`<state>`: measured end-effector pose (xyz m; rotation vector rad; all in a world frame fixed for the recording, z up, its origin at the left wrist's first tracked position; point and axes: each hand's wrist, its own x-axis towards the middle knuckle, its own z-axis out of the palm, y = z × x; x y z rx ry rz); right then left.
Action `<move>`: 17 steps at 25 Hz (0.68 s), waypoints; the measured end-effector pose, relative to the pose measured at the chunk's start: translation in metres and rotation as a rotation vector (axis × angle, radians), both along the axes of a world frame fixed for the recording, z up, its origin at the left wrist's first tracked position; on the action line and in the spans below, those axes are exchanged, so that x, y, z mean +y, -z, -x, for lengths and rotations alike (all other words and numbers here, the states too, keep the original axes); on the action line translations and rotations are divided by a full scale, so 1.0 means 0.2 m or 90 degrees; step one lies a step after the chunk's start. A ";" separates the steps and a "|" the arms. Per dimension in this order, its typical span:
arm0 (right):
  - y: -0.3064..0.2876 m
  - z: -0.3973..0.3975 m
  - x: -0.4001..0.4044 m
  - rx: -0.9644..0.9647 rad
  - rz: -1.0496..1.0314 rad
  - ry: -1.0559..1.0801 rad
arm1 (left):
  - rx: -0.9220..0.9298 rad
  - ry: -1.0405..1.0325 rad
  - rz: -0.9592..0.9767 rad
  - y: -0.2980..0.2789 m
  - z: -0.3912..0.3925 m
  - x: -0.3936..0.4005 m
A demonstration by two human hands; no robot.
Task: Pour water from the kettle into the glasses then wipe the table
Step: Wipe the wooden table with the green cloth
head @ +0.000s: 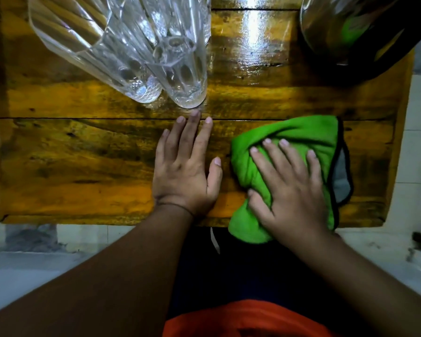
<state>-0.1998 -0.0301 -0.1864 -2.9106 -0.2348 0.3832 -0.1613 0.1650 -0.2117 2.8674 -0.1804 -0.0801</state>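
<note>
Two tall cut-glass tumblers stand side by side at the back left of the wooden table: the left glass and the right glass. The kettle, shiny steel with a black base, sits at the back right corner. A green cloth with a black edge lies bunched near the front right. My right hand presses down on the cloth, fingers curled over it. My left hand lies flat on the wood just left of the cloth, fingers spread, fingertips close to the right glass's base.
A wet, shiny patch lies between the glasses and the kettle. The table's front edge is close to my body. Pale tiled floor shows on the right and in front.
</note>
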 end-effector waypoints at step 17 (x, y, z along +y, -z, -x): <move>0.02 0.08 0.20 -0.036 0.000 0.008 | 0.006 -0.064 0.042 -0.03 0.10 0.12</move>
